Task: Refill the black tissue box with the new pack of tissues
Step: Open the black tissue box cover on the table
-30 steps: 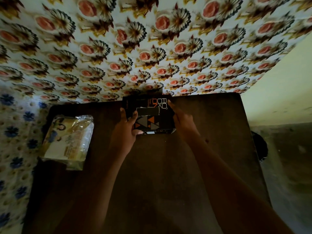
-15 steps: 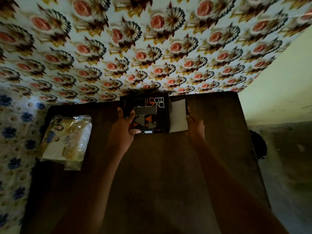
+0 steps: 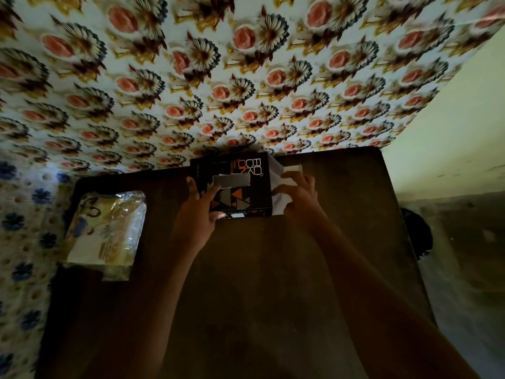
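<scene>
Centrally, at the far edge of the dark brown wooden tabletop (image 3: 259,283): one black cardboard tissue box (image 3: 240,184), rectangular, printed with orange and grey triangles and a grey oblong dispensing slot on its upper face. Lettering on that face reads, stacked and turned sideways, "RO", "CK" in white and "ON" in orange; smaller print beside it is too small to read. A white label sits on the near side wall, illegible. The box's right end stands open, its white inner flaps (image 3: 284,184) exposed.

Left hand (image 3: 200,212): clamped on the box's near-left part, thumb along the near edge, fingers curled over the top beside the slot.

Right hand (image 3: 299,194): at the open right end, fingers curled around the white flaps and gripping them.

Near the left edge of the tabletop, well apart from the box: one clear plastic pack of tissues (image 3: 105,231), yellow and white wrapper with a printed figure, lying flat; its text cannot be read.

Behind the tabletop: floral patterned wall covering (image 3: 246,77), pink roses on white.
</scene>
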